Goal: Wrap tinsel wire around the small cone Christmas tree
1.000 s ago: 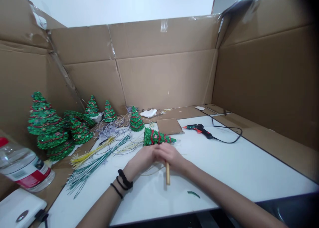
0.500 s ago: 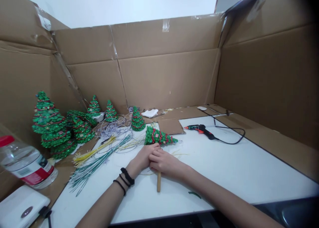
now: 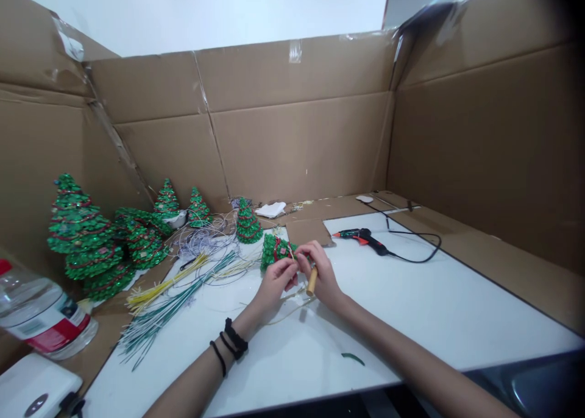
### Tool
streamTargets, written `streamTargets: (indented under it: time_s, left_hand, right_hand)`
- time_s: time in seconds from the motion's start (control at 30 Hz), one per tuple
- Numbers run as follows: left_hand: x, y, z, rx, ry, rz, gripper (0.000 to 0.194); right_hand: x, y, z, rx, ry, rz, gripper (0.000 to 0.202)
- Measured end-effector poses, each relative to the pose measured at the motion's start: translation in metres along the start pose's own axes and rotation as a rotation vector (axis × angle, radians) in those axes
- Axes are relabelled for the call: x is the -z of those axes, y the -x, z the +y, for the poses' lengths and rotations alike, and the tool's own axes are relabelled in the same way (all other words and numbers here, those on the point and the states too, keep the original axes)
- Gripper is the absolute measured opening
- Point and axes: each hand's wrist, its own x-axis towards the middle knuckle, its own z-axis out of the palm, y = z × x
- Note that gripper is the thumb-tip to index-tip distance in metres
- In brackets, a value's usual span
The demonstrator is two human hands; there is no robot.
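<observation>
A small green tree with red garland (image 3: 270, 251) lies on its side on the white board (image 3: 388, 320), partly behind my hands. My left hand (image 3: 280, 279) is closed, its thumb and fingers pinching a thin pale strand (image 3: 292, 253). My right hand (image 3: 319, 270) is closed round a wooden-handled tool (image 3: 312, 282), its handle end pointing toward me; the tool's tip is hidden. The fingertips of both hands nearly meet in front of the tree. More pale yellow strand (image 3: 292, 311) trails on the board below them.
Bundles of yellow strands (image 3: 169, 282) and green strands (image 3: 183, 302) lie left, beside tangled wire (image 3: 201, 238). Several green trees (image 3: 86, 235) stand behind, near a water bottle (image 3: 43, 314). A glue gun (image 3: 363, 238) with a black cord lies right. Cardboard walls (image 3: 297, 144) surround the board.
My hands have risen slightly and their fingertips have separated. The tool in my right hand has swung up and to the right. My right hand now covers the tree's tip.
</observation>
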Motion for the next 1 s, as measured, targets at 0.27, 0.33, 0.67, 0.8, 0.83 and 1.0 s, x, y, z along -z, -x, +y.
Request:
streamTargets:
  time_s: [0.27, 0.33, 0.67, 0.8, 0.83, 1.0]
  left_hand:
    - [0.016, -0.003, 0.023, -0.164, 0.180, 0.358, 0.026]
    - [0.015, -0.003, 0.024, -0.115, 0.139, 0.319, 0.027]
    - [-0.007, 0.002, -0.003, 0.120, 0.036, 0.033, 0.029]
    - [-0.006, 0.003, -0.008, 0.119, 0.038, 0.039, 0.026]
    - [-0.006, 0.002, -0.010, 0.123, 0.033, 0.042, 0.025]
    - [-0.008, 0.003, -0.013, 0.150, -0.037, 0.047, 0.024]
  right_hand:
    - [-0.001, -0.003, 0.006, -0.249, -0.221, -0.035, 0.025]
    - [0.000, -0.006, 0.007, -0.364, -0.349, -0.084, 0.031]
    - [0.003, -0.015, 0.012, -0.635, -0.708, -0.100, 0.042]
    - [0.003, -0.015, 0.019, -0.674, -0.726, -0.123, 0.044]
    - [0.003, -0.014, 0.021, -0.669, -0.706, -0.136, 0.043]
    - [0.004, -0.014, 0.031, -0.664, -0.592, -0.177, 0.040]
